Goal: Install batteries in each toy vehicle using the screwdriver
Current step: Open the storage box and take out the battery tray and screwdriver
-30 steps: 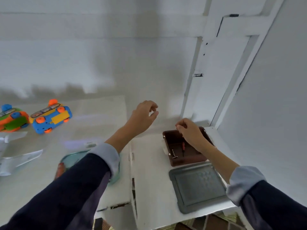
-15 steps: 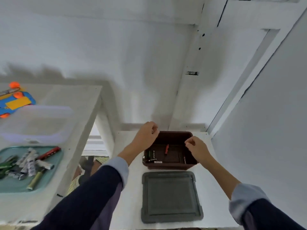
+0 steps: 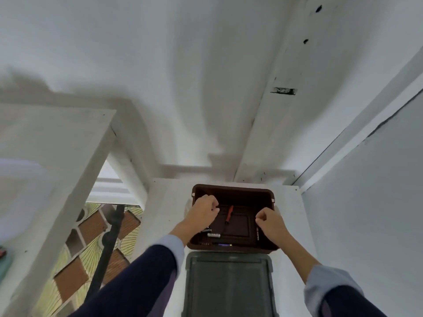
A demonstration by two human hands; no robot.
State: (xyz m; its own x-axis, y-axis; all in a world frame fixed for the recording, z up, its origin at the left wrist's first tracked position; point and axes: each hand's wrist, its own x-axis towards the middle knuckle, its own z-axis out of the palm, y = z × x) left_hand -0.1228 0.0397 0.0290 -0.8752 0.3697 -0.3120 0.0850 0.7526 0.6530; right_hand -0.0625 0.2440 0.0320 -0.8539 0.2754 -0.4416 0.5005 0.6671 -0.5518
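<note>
- Since half a second ago the view has swung right and closed in: the toy vehicles and the teal tray of batteries have left the picture, and the brown box [image 3: 233,216] now sits dead centre on the small white worktop [image 3: 164,202].
- The left hand [image 3: 202,212] has come down over the box's left rim; its fingers are curled tight, but whether this grip holds the rim or nothing at all I cannot tell.
- The right hand [image 3: 270,223] has moved in over the right wall, fingers likewise curled; what it holds, if anything, is hidden.
- Inside the box lies the red-handled screwdriver [image 3: 229,213], apart from both hands, with a few batteries [image 3: 214,235] along the near wall.
- The grey lid [image 3: 229,284] lies just in front of the box, touching or nearly so.
- My reading: the person is fetching supplies, either about to lift the whole box or to pick out the screwdriver. No vehicle is in view, so no installing is under way at this moment.
- Risk, as I judge it: tipping the box would send the loose batteries rolling.
</note>
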